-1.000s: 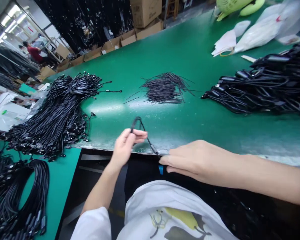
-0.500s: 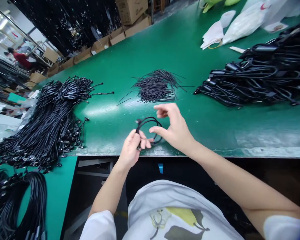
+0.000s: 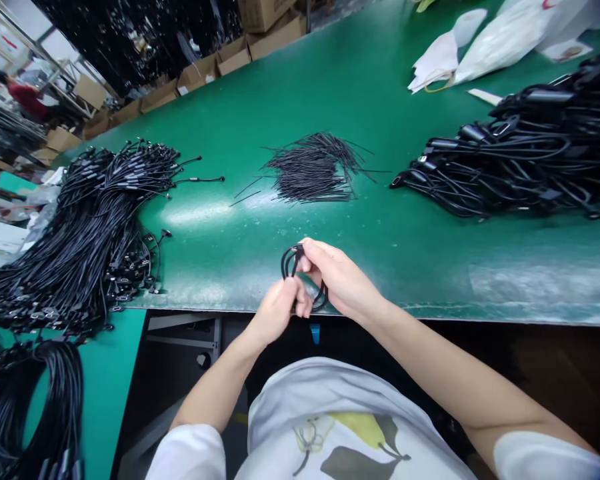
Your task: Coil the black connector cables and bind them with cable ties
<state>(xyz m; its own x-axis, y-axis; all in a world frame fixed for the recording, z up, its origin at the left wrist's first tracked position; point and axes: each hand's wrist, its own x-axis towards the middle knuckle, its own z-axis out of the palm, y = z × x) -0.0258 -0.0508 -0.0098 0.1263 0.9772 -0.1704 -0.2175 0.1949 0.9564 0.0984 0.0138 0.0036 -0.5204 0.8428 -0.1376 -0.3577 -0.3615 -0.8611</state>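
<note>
A black cable (image 3: 285, 265), wound into a small coil, is held between both hands just above the table's front edge. My left hand (image 3: 279, 303) is closed on the lower left side of the loops. My right hand (image 3: 337, 272) pinches the top of the coil with thumb and fingers, where a cable end shows. Part of the coil lies hidden behind the fingers. Beyond the hands, a pile of thin black ties (image 3: 310, 170) lies on the green table (image 3: 220, 240).
A big heap of black cables with connectors (image 3: 95, 220) covers the left side, with another coiled bundle (image 3: 70, 387) on a lower surface. Folded black cables (image 3: 510, 153) are piled at right. White plastic bags (image 3: 500, 50) lie far right; cardboard boxes (image 3: 235, 57) line the far edge.
My right hand has come down and left and closed on the coil, which it held nothing of before. The cable loops are drawn tighter. My left hand has shifted slightly right.
</note>
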